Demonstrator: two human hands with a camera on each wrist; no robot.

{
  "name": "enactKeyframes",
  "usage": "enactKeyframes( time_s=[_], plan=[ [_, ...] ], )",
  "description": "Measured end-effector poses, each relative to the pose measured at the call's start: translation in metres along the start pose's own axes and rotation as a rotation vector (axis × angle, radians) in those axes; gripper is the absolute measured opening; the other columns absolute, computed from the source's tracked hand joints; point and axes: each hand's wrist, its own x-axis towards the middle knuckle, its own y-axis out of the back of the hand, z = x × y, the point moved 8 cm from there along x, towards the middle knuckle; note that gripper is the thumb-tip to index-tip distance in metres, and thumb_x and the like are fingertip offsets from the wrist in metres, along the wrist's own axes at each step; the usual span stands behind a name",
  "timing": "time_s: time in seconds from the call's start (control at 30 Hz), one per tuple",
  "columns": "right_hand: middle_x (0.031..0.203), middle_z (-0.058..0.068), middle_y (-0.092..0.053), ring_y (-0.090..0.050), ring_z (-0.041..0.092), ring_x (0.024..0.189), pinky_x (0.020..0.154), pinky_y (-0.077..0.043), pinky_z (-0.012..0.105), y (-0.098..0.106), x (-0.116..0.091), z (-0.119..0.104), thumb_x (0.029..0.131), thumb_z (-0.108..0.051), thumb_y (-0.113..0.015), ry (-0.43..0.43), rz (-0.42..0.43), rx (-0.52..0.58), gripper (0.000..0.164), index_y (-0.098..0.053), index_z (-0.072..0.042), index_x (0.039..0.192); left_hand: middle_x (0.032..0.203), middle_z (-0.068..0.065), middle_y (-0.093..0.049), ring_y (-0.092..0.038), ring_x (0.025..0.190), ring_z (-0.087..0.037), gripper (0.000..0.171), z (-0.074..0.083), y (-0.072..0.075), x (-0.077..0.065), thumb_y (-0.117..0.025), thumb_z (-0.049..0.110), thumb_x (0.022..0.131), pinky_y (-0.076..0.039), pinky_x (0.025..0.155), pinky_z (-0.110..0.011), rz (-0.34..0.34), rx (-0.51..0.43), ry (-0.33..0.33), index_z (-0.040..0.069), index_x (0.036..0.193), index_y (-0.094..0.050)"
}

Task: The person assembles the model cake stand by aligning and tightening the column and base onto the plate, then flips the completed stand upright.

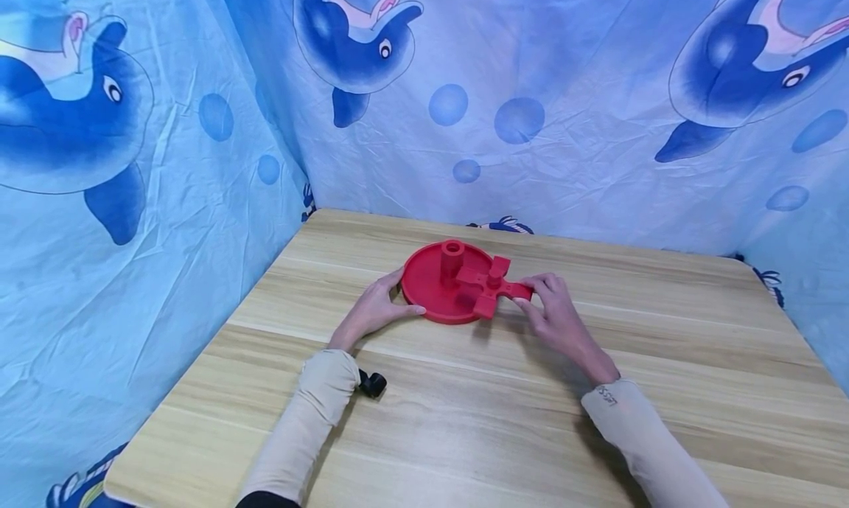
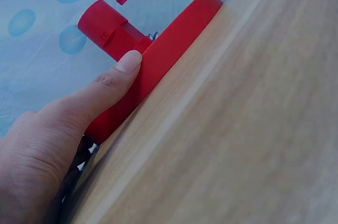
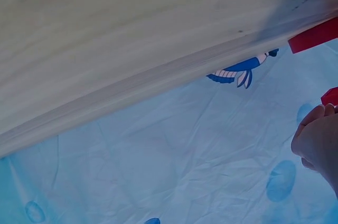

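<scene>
A shallow round red tray (image 1: 419, 273) with a raised rim lies on the wooden table, and a hollow red post (image 1: 452, 263) stands up from it. My left hand (image 1: 373, 306) grips the tray's left side, its thumb against the near rim, as the left wrist view shows of the rim wall (image 2: 171, 47). With thumb and fingers my right hand (image 1: 558, 318) pinches one arm of a red cross-shaped piece (image 1: 495, 285). This piece has a small round hub and flat paddle ends, and hangs over the tray's right edge. At its edge, the right wrist view shows the right hand (image 3: 321, 140).
A small black object (image 1: 373, 384) is beside the left sleeve. The wooden table (image 1: 464, 434) reaches back to a blue curtain (image 1: 564, 176) with dolphin prints, which also hangs along the left and right sides.
</scene>
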Motion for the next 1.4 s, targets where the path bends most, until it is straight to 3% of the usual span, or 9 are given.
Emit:
enactKeyframes(
  time_s=[0.57, 1.4],
  plan=[
    [0.112, 0.021, -0.059, -0.050, 0.038, 0.106, 0.088, -0.045, 0.051, -0.011, 0.008, -0.013, 0.095, -0.003, -0.074, 0.061, 0.024, 0.038, 0.029, -0.067, 0.009, 0.121, 0.162, -0.006, -0.041, -0.036, 0.149, -0.027, 0.108, -0.001, 0.000, -0.001, -0.082, 0.066, 0.079, -0.035, 0.117, -0.052, 0.007, 0.023, 0.003, 0.016, 0.163, -0.035],
    [0.118, 0.021, -0.060, -0.051, 0.035, 0.114, 0.094, -0.048, 0.052, -0.024, 0.021, -0.023, 0.098, -0.009, -0.072, 0.021, -0.007, 0.069, 0.030, -0.068, 0.006, 0.124, 0.160, -0.005, -0.043, -0.037, 0.148, -0.025, 0.108, 0.001, 0.001, -0.001, -0.080, 0.070, 0.077, -0.034, 0.117, -0.051, 0.015, 0.011, -0.011, 0.018, 0.161, -0.039]
  ],
)
